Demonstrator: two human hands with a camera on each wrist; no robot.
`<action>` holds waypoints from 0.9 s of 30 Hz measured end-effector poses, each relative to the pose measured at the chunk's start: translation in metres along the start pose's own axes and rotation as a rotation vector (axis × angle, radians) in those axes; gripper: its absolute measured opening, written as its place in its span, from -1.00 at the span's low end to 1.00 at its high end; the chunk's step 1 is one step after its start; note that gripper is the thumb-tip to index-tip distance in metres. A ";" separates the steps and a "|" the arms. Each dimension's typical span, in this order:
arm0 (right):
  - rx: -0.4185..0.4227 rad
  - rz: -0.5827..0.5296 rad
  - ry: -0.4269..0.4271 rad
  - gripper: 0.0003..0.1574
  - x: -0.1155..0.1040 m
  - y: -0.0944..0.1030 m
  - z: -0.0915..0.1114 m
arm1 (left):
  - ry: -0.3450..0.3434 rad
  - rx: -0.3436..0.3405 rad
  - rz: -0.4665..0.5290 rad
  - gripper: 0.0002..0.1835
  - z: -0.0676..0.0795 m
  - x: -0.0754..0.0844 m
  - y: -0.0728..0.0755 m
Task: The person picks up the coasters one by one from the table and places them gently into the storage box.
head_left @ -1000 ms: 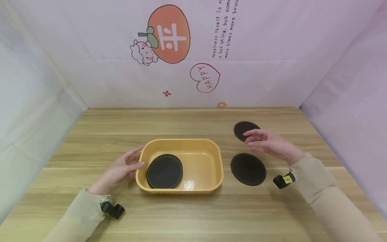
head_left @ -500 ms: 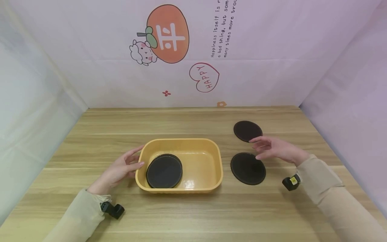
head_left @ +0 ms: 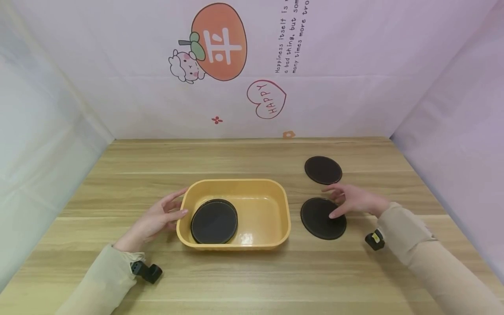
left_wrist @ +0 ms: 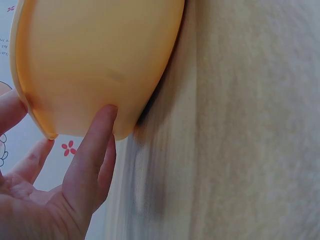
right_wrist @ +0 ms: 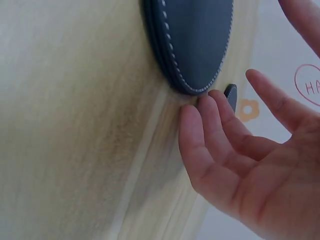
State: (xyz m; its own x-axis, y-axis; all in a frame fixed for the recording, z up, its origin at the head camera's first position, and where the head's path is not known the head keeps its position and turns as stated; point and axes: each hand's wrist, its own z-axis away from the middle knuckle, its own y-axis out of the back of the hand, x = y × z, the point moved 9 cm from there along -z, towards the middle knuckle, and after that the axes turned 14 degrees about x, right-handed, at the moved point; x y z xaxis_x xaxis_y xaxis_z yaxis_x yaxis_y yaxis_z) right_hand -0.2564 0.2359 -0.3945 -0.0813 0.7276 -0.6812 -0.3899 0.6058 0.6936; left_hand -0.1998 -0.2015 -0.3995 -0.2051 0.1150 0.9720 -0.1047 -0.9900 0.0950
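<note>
A yellow plastic tub (head_left: 260,218) with rounded corners sits on the table, with black round coasters (head_left: 214,222) stacked at its left end. My left hand (head_left: 155,218) holds that end, thumb over the rim and fingers against the outer wall (left_wrist: 100,60). To the right of the tub, my right hand (head_left: 354,200) hovers palm down over the nearer loose coaster (head_left: 320,224), its fingers loosely bent and holding nothing. White stitching runs round that coaster's edge in the right wrist view, where the fingertips (right_wrist: 189,117) are right at the rim.
A second loose black coaster (head_left: 323,169) lies farther back on the wood-grain table (head_left: 220,284). White cloth walls (head_left: 346,96) with printed drawings enclose the back and sides. Each wrist wears a small black camera (head_left: 146,272).
My right hand has come back from the far coaster toward me and is now over the nearer one. The left hand and the tub stay in place.
</note>
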 end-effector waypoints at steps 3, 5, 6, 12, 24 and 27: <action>0.013 0.049 0.011 0.10 -0.001 -0.003 -0.003 | 0.001 0.004 0.003 -0.20 0.000 0.001 0.000; 0.021 0.082 0.025 0.11 -0.003 -0.005 -0.004 | 0.002 0.003 0.004 -0.20 0.000 0.001 0.000; 0.024 0.093 0.033 0.12 -0.003 -0.006 -0.005 | 0.003 0.004 0.003 -0.20 0.001 0.002 0.000; 0.043 0.081 0.121 0.12 -0.008 -0.015 -0.006 | 0.003 0.006 -0.002 -0.22 0.002 0.002 0.000; 0.086 0.147 0.164 0.06 -0.013 -0.017 -0.007 | 0.011 -0.002 0.008 -0.22 0.003 0.003 -0.001; 0.078 0.156 0.155 0.06 -0.013 -0.017 -0.008 | 0.009 -0.002 0.009 -0.21 0.003 0.003 -0.001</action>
State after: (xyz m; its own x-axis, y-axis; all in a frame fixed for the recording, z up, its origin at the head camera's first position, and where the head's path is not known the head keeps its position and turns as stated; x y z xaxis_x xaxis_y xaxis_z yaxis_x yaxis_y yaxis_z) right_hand -0.2560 0.2134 -0.3990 -0.2773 0.7599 -0.5880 -0.2901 0.5172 0.8052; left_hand -0.1971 -0.2003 -0.3956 -0.2146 0.1065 0.9709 -0.1049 -0.9908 0.0855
